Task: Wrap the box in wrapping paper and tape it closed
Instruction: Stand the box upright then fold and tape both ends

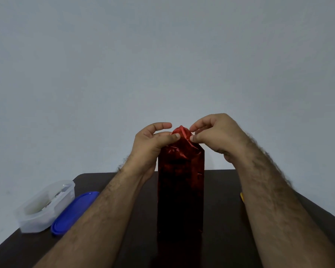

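Your left hand (153, 141) and right hand (214, 135) both pinched the bunched top of the red wrapping paper (182, 133) with thumb and fingertips. The wrapped box (180, 190) stood upright mid-table on the dark table (220, 238), between your forearms. A clear plastic container (45, 206) sat far left, its blue lid (74, 212) just beside it.
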A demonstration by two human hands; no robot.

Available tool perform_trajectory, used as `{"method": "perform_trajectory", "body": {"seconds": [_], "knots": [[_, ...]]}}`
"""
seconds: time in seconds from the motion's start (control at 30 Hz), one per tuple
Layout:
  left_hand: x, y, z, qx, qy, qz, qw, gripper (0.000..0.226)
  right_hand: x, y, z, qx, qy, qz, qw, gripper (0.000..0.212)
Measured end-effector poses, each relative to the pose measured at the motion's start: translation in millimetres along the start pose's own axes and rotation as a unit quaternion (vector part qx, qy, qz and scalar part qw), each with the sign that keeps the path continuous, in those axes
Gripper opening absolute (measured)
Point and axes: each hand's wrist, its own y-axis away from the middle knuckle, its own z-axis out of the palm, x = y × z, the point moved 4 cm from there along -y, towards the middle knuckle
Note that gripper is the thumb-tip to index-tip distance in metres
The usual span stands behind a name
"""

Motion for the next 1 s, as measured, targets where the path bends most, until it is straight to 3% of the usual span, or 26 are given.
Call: {"method": "perform_trajectory", "body": {"seconds": [0.2,0.33,0.5,0.7,1.0], "knots": [[5,2,2,-0.015,0.005,0.005,1.000,0.042,-4,6,0,-0.084,-0.066,0.010,0.994,0.026],[9,2,0,-0.020,-0.020,0.012,1.000,0.038,-5,6,2,-0.094,-0.076,0.005,0.993,0.025],[11,2,-1,0.014,-0.033,0.024,0.999,0.036,-8,7,-11,0.064,0.024,-0.037,0.997,0.009],[14,5,1,0.042,-0.025,0.014,0.999,0.032,-16,20,-5,-0.040,0.111,0.021,0.993,0.020],[10,3,4,0.022,-0.015,-0.008,1.000,0.032,-13,16,5,-0.020,0.039,0.023,0.999,0.018]]}}
